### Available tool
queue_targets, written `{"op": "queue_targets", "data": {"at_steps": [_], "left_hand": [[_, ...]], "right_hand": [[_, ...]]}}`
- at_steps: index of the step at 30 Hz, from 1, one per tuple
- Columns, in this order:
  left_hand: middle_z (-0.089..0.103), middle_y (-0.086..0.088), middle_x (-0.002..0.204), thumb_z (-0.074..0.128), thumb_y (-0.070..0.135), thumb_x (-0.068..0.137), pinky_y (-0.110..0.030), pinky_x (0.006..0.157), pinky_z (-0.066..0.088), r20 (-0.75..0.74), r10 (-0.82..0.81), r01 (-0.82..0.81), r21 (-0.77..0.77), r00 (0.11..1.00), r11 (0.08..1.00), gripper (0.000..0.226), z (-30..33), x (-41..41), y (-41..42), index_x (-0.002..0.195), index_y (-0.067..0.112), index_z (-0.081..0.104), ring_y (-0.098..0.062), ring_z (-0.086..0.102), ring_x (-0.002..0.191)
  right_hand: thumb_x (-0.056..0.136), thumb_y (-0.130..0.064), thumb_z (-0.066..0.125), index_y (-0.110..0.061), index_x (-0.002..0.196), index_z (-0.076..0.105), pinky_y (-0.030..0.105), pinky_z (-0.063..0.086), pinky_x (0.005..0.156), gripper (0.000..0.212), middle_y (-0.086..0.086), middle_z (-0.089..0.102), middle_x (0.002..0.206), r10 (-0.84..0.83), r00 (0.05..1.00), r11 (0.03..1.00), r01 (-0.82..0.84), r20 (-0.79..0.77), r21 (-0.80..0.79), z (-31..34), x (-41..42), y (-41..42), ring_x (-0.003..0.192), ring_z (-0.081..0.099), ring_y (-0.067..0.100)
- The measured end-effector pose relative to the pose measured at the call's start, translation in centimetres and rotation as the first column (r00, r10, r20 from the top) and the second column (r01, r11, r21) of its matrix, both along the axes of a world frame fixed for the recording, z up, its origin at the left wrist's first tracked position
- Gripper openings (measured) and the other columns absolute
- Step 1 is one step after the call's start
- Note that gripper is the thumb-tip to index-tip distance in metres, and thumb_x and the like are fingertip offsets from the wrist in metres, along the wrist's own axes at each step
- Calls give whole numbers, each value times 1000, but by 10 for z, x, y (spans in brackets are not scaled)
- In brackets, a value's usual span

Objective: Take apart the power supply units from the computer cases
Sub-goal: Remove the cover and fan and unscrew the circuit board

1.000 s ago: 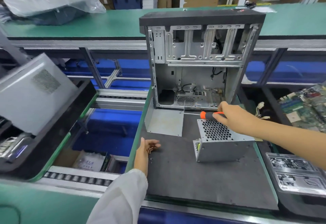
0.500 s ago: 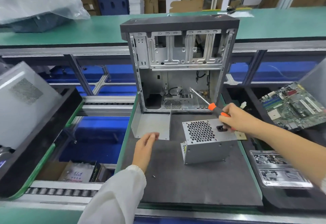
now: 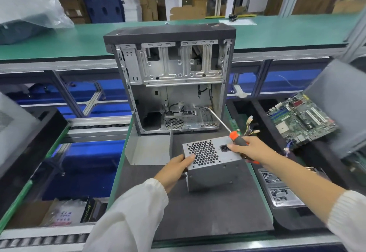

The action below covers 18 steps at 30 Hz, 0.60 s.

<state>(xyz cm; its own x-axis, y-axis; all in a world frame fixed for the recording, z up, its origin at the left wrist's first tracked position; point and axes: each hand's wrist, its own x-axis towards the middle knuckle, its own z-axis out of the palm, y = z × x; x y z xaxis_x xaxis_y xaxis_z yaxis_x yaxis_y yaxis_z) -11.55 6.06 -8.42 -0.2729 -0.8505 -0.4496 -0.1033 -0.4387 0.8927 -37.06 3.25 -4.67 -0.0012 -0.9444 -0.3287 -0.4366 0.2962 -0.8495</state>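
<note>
- One case (image 3: 174,77) stands open on the dark mat (image 3: 208,212); one power supply (image 3: 212,164) sits on the mat in front of it, outside the case
- Left hand (image 3: 174,170) grips the supply's left edge, thumb on the grille
- Right hand (image 3: 247,150) holds one screwdriver (image 3: 235,135), fingertips touching the supply's top
- One motherboard (image 3: 301,121) lies at right; one bent metal panel (image 3: 150,150) lies beside the supply

power supply unit (image 3: 213,164): grey metal box, honeycomb fan grille up, on dark mat | computer case (image 3: 172,77): open side toward camera, apparently stripped, behind the unit
</note>
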Motion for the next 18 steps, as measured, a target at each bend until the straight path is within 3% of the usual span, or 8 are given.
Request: {"op": "queue_targets", "data": {"at_steps": [2, 5, 8, 12, 18], "left_hand": [[72, 3, 113, 49, 33, 101, -35, 97, 49, -36, 18, -18, -8, 999, 1000, 31, 3, -1, 1, 121, 14, 62, -19, 65, 112], [72, -3, 115, 48, 28, 102, -29, 81, 51, -49, 46, -47, -19, 998, 999, 31, 4, -3, 1, 123, 10, 61, -20, 65, 104], [72, -5, 114, 49, 25, 101, -26, 75, 51, -52, 40, -41, -14, 998, 999, 30, 6, -3, 1, 123, 8, 61, -18, 65, 97], [73, -3, 112, 50, 25, 101, -27, 76, 54, -55, 18, -19, -10, 998, 1000, 28, 9, 0, 1, 121, 10, 63, -17, 66, 98], [72, -2, 114, 53, 24, 99, -31, 88, 53, -76, -24, 23, -21, 997, 1000, 27, 8, 3, 3, 121, 11, 64, -17, 67, 103]], "right_hand": [[83, -31, 73, -15, 70, 60, 26, 43, 53, 25, 5, 50, 67, -6, 999, 999, 4, 52, 39, -1, 0, 1, 61, 47, 20], [85, -31, 72, -10, 89, 67, 25, 47, 52, 22, 5, 56, 76, -28, 993, 997, 20, 111, 77, -3, 4, 4, 64, 52, 18], [85, -32, 72, -9, 100, 68, 24, 48, 51, 28, 5, 59, 79, -55, 991, 996, 47, 120, 71, -3, 4, 5, 65, 54, 17], [83, -44, 70, -7, 99, 69, 25, 48, 52, 40, 8, 55, 76, -87, 988, 993, 76, 128, 89, 2, 0, 7, 64, 53, 19], [81, -51, 69, -10, 87, 68, 26, 44, 49, 41, 5, 50, 64, -89, 983, 991, 71, 163, 109, 3, -4, 9, 58, 49, 18]]}}
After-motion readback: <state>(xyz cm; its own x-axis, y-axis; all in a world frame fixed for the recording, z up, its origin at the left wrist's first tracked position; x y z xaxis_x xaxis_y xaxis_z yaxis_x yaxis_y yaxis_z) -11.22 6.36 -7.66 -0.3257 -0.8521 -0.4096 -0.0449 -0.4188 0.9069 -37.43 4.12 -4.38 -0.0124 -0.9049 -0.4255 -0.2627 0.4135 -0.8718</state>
